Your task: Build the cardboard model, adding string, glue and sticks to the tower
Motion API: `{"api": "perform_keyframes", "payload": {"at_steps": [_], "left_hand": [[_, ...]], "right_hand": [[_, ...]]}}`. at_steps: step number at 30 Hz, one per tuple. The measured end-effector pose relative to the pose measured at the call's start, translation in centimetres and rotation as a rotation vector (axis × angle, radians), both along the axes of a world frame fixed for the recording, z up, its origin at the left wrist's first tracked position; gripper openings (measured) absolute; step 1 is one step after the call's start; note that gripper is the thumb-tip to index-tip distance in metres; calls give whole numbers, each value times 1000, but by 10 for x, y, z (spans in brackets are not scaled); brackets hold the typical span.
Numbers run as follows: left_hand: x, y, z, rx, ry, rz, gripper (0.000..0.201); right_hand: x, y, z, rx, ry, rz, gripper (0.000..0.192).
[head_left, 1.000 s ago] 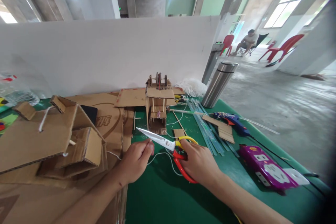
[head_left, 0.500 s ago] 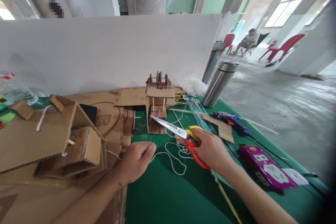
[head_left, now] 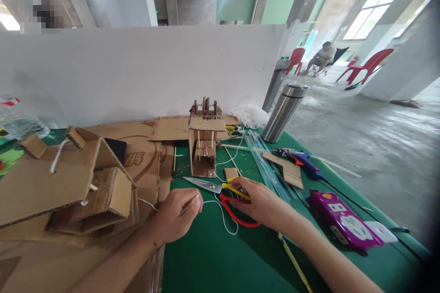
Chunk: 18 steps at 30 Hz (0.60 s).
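My left hand (head_left: 180, 214) is closed in a fist on the white string (head_left: 227, 222), which runs out from both sides of it. One stretch leads left to the cardboard model (head_left: 55, 178); the other loops over the green table (head_left: 206, 265). My right hand (head_left: 256, 199) grips scissors (head_left: 209, 186) by their yellow and red handles. The blades look closed and point left, just above my left hand. Behind them stands a small cardboard tower (head_left: 207, 123) with sticks and upright discs on top.
At right lie a blue glue gun (head_left: 309, 165), clear glue sticks (head_left: 266, 167), a bent cardboard piece (head_left: 290, 171) and a purple power strip (head_left: 345, 219). A steel flask (head_left: 285, 112) stands behind them. A white panel (head_left: 137, 68) borders the back; a person (head_left: 323, 57) sits far off.
The scissors in my right hand have moved left and down, toward my left hand. My left hand stays closed in nearly the same place. The camera view has shifted slightly.
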State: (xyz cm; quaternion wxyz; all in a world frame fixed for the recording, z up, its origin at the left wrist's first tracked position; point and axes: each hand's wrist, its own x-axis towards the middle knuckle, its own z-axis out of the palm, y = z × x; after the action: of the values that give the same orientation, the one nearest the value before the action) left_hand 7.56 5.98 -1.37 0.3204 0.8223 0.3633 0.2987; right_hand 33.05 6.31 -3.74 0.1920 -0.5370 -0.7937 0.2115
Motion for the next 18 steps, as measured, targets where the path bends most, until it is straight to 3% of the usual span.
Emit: {"api": "perform_keyframes", "payload": {"at_steps": [4,9,14,18], "left_hand": [[0,0,2,-19,22,12,38],[1,1,1,-7,24,20,38],[0,2,-5,16,16,7,39],[-1,1,-4,4,19,8,40]], "right_hand": [[-2,-3,4,76,-51,20,13],[-4,6,14,169,-98,-25,19],[-12,46,29,120,-297,-183,21],[-24,81,25,57,-367,-197,18]]}}
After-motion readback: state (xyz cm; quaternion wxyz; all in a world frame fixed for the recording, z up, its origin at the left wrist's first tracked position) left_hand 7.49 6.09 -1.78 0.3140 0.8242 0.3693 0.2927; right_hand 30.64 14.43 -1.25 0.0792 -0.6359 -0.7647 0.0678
